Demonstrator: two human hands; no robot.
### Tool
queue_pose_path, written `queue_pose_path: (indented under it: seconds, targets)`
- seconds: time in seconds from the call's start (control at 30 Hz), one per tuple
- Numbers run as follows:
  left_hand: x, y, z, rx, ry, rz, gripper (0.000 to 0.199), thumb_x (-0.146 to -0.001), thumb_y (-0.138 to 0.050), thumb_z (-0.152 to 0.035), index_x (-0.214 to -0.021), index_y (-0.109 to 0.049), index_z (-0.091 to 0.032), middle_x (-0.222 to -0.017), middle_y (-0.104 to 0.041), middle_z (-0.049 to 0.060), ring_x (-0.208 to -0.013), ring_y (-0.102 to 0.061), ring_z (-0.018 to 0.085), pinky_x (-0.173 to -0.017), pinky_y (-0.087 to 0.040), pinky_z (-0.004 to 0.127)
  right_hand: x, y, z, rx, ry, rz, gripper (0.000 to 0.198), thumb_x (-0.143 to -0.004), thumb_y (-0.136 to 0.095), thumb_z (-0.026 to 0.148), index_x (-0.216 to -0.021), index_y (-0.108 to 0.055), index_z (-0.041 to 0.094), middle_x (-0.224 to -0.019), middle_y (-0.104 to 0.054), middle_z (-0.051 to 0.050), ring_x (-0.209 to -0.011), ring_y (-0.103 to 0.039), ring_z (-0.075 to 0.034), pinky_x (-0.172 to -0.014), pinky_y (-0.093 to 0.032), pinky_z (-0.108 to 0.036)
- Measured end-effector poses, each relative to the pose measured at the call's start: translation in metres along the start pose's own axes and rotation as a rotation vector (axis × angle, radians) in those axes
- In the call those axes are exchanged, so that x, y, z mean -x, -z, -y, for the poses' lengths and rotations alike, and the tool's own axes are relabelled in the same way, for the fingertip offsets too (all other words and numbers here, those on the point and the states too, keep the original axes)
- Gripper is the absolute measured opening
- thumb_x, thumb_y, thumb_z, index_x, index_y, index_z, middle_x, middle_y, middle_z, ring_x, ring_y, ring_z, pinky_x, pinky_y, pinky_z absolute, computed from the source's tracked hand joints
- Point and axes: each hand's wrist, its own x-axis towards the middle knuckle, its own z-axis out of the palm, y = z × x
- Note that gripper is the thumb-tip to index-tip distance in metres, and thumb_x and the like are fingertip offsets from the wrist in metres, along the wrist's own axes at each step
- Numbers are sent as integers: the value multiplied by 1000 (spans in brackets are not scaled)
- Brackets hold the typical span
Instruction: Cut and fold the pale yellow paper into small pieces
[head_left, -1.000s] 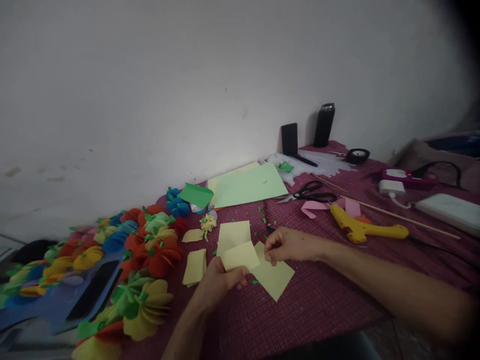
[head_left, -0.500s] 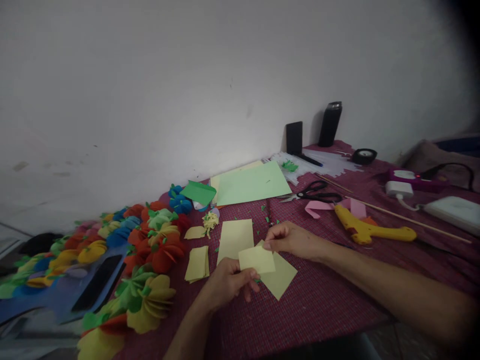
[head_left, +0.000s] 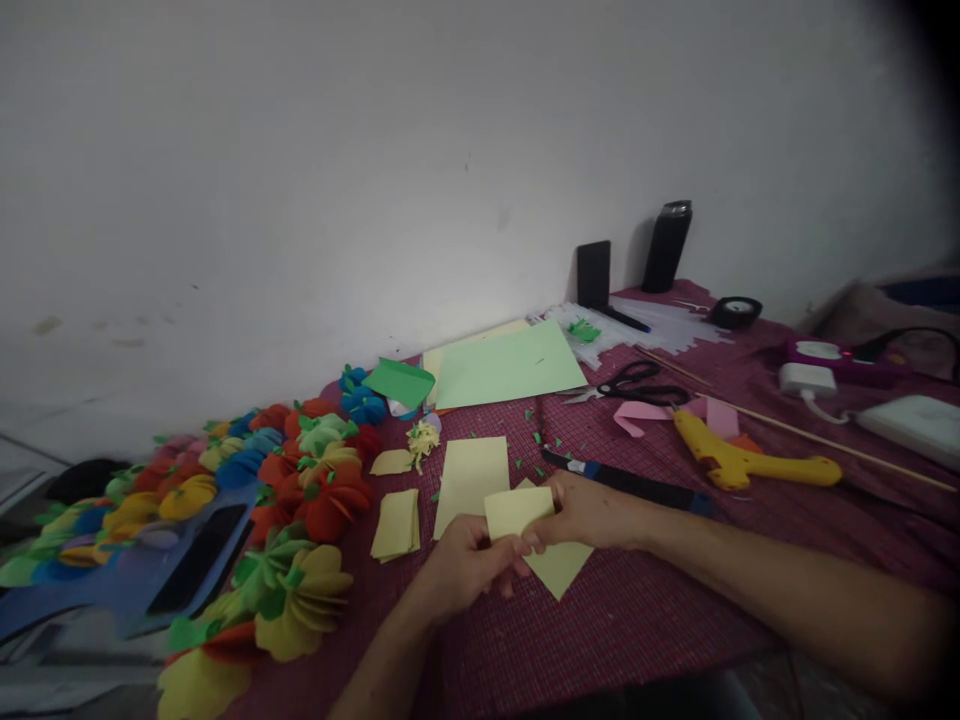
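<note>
Between both hands is a small pale yellow piece of paper, slightly curved. My left hand grips its lower left side. My right hand pinches its right side, the thumb near the left fingertips. Beneath the hands lies a yellow paper square, turned cornerwise and partly covered. Just behind is a yellow paper rectangle flat on the cloth. To the left rests a small stack of yellow paper pieces. A dark-handled craft knife lies beyond my right wrist.
Colourful paper pumpkins crowd the left side. Black scissors, a yellow glue gun, pink ribbon and a wooden stick lie to the right. Light green paper sheets and a black bottle stand farther back.
My right hand has moved down and inward along the paper's right side, bringing the thumbs close together. The paper now curves. The craft knife behind the right hand shows more.
</note>
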Motion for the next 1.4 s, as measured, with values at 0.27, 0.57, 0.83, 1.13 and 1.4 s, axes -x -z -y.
queue_pose_path:
  seconds: [0.27,0.57,0.83,1.13,1.4]
  targets:
    - [2,3,-4,11,-4,16,25,-72,-50,-28,-80,-65,-11,-59,-61,2,-37,-43,4,-37,-28,15,-1,1,-3,136,14,14,18,-65,-54,28,-64,-60,11,-57,-53,1,-48,-43,-7,-43,-31,-17]
    - [6,16,-2,80,-4,-118,24,-70,-53,-30,-68,-64,-8,-57,-61,4,-37,-43,4,-35,-25,16,3,27,5,284,21,-20,24,-68,-52,32,-62,-61,12,-49,-47,3,-45,-34,-6,-43,-24,-18]
    - [3,8,1,54,-5,-74,24,-70,-52,-29,-71,-63,-8,-60,-62,5,-36,-44,4,-34,-25,16,2,14,2,116,-13,83,28,-68,-55,37,-77,-62,11,-63,-55,0,-51,-43,-7,-48,-32,-18]
    - [0,0,0,86,8,-23,24,-71,-52,-28,-79,-62,-8,-60,-60,3,-35,-43,4,-34,-25,15,0,5,-2,233,51,46,25,-70,-51,33,-62,-60,11,-54,-51,2,-45,-37,-5,-43,-27,-17]
    - [8,22,-3,115,25,-77,26,-70,-54,-34,-69,-62,-9,-60,-62,4,-36,-43,4,-36,-25,16,5,25,1,270,47,1,27,-70,-51,36,-63,-60,11,-57,-52,1,-48,-40,-6,-45,-28,-17]
